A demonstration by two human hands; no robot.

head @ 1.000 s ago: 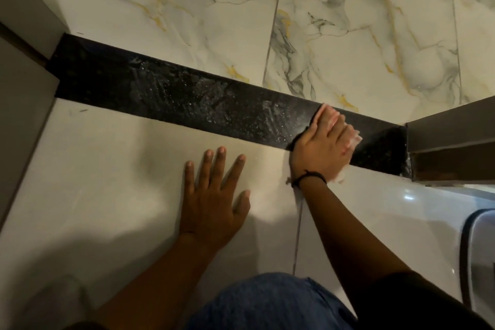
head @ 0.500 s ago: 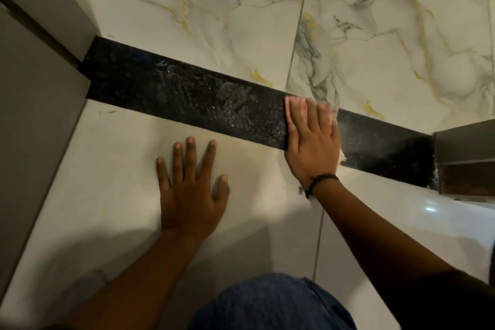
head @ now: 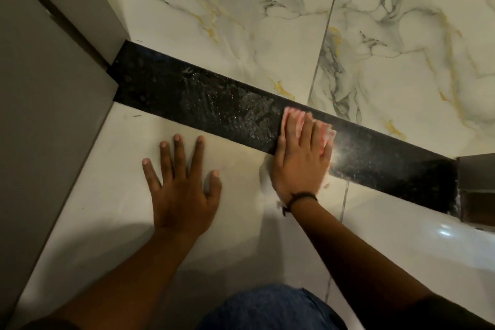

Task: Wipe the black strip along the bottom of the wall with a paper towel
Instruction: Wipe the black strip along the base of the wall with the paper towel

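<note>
A glossy black strip [head: 203, 104] runs along the foot of the marbled wall, from the grey panel on the left down to the grey block on the right. Streaks and specks show on its left half. My right hand [head: 300, 158] lies flat against the strip near its middle, pressing a white paper towel [head: 330, 134] onto it. Only the towel's edges peek out past the fingers and near the wrist. My left hand [head: 182, 185] rests flat on the pale floor tile, fingers spread, holding nothing, a little below the strip.
A grey door or panel [head: 48, 120] bounds the left side. A grey block [head: 476, 185] closes the strip's right end. White marbled wall tiles [head: 267, 29] rise above. My blue-clad knee [head: 270, 308] is at the bottom centre.
My right hand has slid leftwards along the strip with the towel, from near the right-hand block to about its middle. The left hand stays planted on the floor.
</note>
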